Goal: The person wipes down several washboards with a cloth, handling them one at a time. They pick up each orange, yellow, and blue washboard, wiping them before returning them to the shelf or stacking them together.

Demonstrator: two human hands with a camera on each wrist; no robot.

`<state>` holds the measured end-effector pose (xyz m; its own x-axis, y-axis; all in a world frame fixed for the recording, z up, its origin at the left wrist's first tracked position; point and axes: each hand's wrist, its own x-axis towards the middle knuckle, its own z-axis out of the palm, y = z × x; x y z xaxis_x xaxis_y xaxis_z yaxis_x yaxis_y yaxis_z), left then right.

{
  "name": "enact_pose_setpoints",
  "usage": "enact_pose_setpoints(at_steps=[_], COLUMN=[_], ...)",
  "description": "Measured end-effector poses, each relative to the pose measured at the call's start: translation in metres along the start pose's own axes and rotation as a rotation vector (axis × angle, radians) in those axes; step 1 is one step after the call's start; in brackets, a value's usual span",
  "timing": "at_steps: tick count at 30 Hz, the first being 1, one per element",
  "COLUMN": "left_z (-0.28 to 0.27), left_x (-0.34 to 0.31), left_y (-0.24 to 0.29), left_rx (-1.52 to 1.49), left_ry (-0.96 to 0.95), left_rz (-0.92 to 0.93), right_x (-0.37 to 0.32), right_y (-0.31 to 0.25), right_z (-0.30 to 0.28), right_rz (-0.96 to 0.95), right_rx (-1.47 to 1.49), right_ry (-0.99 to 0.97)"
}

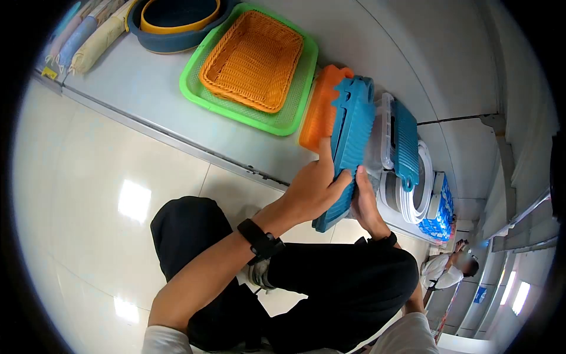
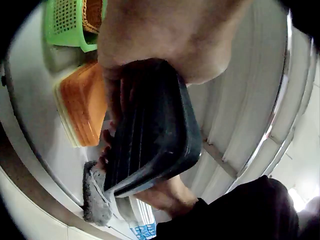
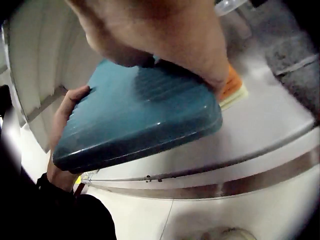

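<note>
A stack of teal ribbed washboards (image 1: 354, 127) stands tilted between my two hands, over the shelf's front edge. My left hand (image 1: 312, 189) grips its near-left side, fingers and thumb curled round the edges. On the opposite side, my right hand (image 1: 368, 203) holds it low down, its thumb along the ribbed face. In the left wrist view the stack (image 2: 155, 135) looks dark, and its layered edges show. The right wrist view gives its smooth rounded end (image 3: 150, 132). Orange boards (image 1: 321, 112) lean just behind the stack.
Left on the shelf (image 1: 135, 88) are a green basket (image 1: 191, 76) holding a wicker basket (image 1: 253, 56), dark basins (image 1: 165, 41) and rolled cloths (image 1: 100, 38). To the right are another teal washboard (image 1: 407, 141), white round rims (image 1: 421, 200) and a blue package (image 1: 442, 212). A person (image 1: 442, 268) is farther off.
</note>
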<state>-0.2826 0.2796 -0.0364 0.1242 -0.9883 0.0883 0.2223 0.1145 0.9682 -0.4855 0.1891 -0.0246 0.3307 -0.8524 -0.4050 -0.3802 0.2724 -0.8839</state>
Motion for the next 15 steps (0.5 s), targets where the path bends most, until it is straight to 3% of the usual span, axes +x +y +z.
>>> enact_pose_setpoints(at_steps=[7,9,10,12,15], left_z=[0.005,0.005,0.005,0.006,0.009], left_x=[-0.004,-0.009,-0.012,-0.015,-0.017], left_y=[0.0,0.007,0.01,0.01,0.006], left_rx=[-0.022,-0.048,-0.042,-0.037,-0.057], left_ry=[-0.019,-0.025,-0.061,-0.094,-0.062], left_rz=[0.028,0.032,0.032,0.031,0.028], right_x=[-0.002,-0.002,0.0,0.006,0.006], right_y=[0.003,-0.007,-0.006,-0.004,-0.014], right_z=[-0.016,-0.013,-0.013,-0.013,-0.008], right_rz=[-0.113,0.012,0.014,-0.14,-0.19], right_rx=[-0.102,0.033,0.032,-0.029,-0.196], right_ry=[-0.032,0.145,0.144,0.149,0.176])
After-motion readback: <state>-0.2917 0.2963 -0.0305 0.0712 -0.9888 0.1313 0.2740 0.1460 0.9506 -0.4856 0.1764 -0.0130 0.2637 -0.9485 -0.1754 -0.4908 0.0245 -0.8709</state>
